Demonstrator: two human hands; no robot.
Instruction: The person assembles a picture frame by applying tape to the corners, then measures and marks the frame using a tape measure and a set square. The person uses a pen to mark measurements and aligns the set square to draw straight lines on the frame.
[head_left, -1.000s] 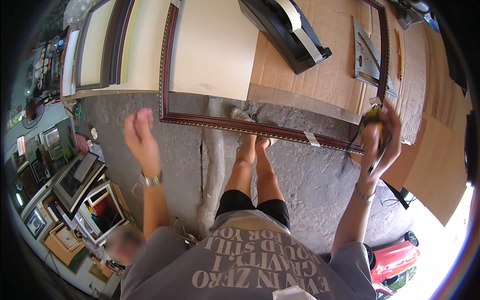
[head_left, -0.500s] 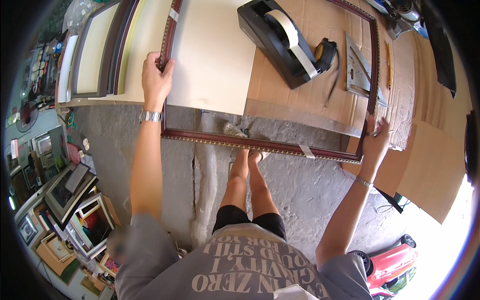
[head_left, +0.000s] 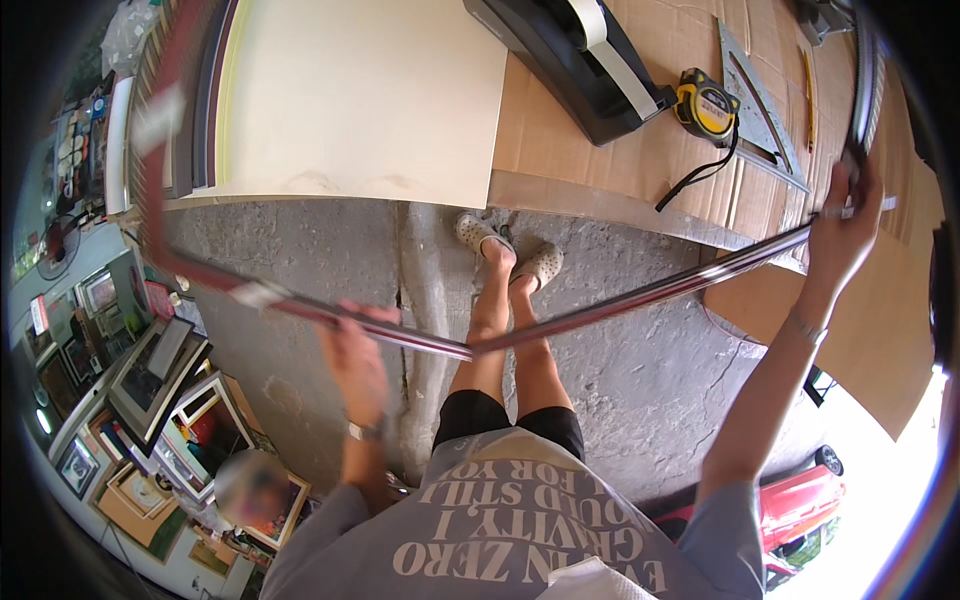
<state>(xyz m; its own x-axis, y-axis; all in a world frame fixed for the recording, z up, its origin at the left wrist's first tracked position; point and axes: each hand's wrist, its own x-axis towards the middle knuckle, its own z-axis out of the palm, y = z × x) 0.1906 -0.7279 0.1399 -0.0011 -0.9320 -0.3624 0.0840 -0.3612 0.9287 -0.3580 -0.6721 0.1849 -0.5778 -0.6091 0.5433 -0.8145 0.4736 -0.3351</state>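
Observation:
An empty dark red picture frame (head_left: 620, 305) with a beaded edge is tilted in the air, one corner pointing down over my legs. My left hand (head_left: 357, 372), blurred by motion, is closed round the rail left of that corner. At the far right, my right hand (head_left: 845, 225) grips the frame near another corner. Pale tape (head_left: 258, 293) is stuck across the left rail. Behind, on the cardboard-covered table, are a black tape dispenser (head_left: 530, 50), a yellow and black tape measure (head_left: 705, 105) and a metal triangular square (head_left: 755, 100).
A cream board (head_left: 370, 100) covers the left part of the table, beside several upright frame pieces (head_left: 200, 110). A pencil (head_left: 809, 100) lies near the square. Stacked framed pictures (head_left: 150, 385) stand at lower left. A red toy car (head_left: 800, 510) is on the floor at lower right.
The frame has come off from over the table and turned, one corner now toward me. My left hand moved down and nearer; my right hand moved right and up. The table things stayed put.

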